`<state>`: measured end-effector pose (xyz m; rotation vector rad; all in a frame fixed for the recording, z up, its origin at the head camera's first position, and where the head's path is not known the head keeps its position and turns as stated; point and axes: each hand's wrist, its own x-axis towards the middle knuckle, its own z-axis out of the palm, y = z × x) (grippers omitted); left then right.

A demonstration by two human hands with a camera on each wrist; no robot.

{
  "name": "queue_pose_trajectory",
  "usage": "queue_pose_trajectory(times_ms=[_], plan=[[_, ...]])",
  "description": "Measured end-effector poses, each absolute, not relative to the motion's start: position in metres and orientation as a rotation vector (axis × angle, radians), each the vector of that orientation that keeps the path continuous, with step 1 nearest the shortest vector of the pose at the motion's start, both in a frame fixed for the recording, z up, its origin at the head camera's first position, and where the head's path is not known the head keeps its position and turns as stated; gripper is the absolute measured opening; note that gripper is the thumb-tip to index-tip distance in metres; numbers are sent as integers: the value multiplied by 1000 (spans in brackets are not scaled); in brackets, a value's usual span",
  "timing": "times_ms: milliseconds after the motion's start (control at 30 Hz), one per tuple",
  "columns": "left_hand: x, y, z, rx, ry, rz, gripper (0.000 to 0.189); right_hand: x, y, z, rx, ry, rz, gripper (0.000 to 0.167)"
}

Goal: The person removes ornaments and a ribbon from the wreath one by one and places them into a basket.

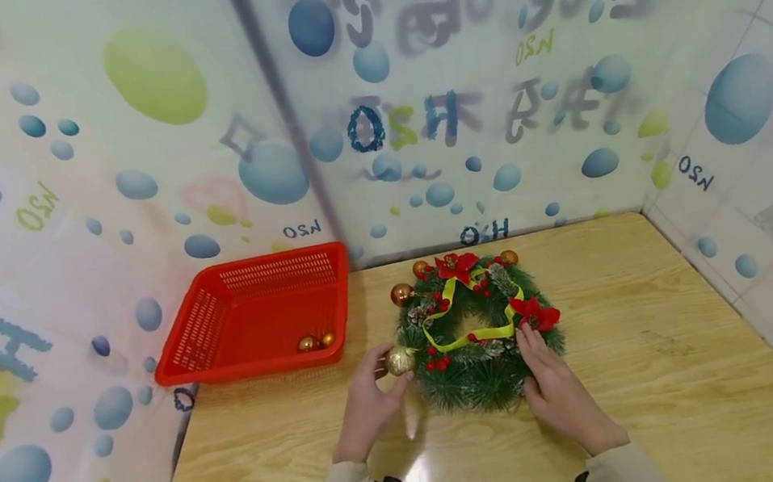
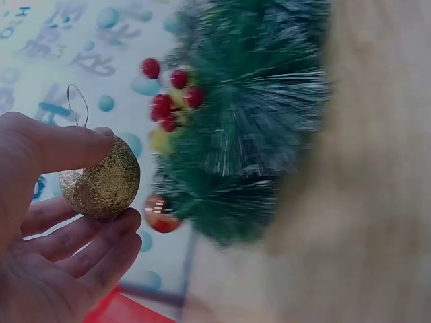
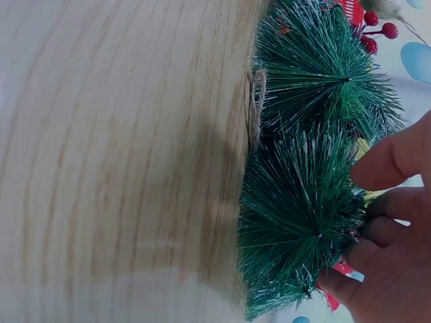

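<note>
My left hand (image 1: 372, 406) pinches a gold glitter Christmas bauble (image 2: 101, 182) between thumb and fingers, at the wreath's left side. A thin wire loop stands up from the bauble in the left wrist view. The green Christmas wreath (image 1: 482, 383) lies on the table, decorated with red poinsettias, red berries and a yellow-green ribbon (image 1: 476, 337). My right hand (image 1: 559, 385) rests against its right front part with fairly straight fingers, fingertips at the right poinsettia (image 1: 535, 314). Shiny copper-coloured baubles (image 1: 402, 294) sit along the wreath's far left and back edge.
A red plastic basket (image 1: 250, 370) stands on the left of the wooden table (image 1: 663, 335), with two small gold baubles (image 1: 308, 343) in its near right corner. Patterned curtain-like walls (image 1: 418, 147) close in the table at the back and both sides.
</note>
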<state>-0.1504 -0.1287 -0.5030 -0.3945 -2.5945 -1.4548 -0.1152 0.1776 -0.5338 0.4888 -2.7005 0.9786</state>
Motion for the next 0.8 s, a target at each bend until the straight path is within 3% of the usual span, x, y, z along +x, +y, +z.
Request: queue_pose_trajectory(times_ms=[500,800], plan=[[-204,-155,-422,-456,-2443,-1316,49,-115,178,-537,474,-2728,976,75],[-219,-162,-412,-395,-2525,-1329,46,-115,177,-536,466,-2720,995,75]])
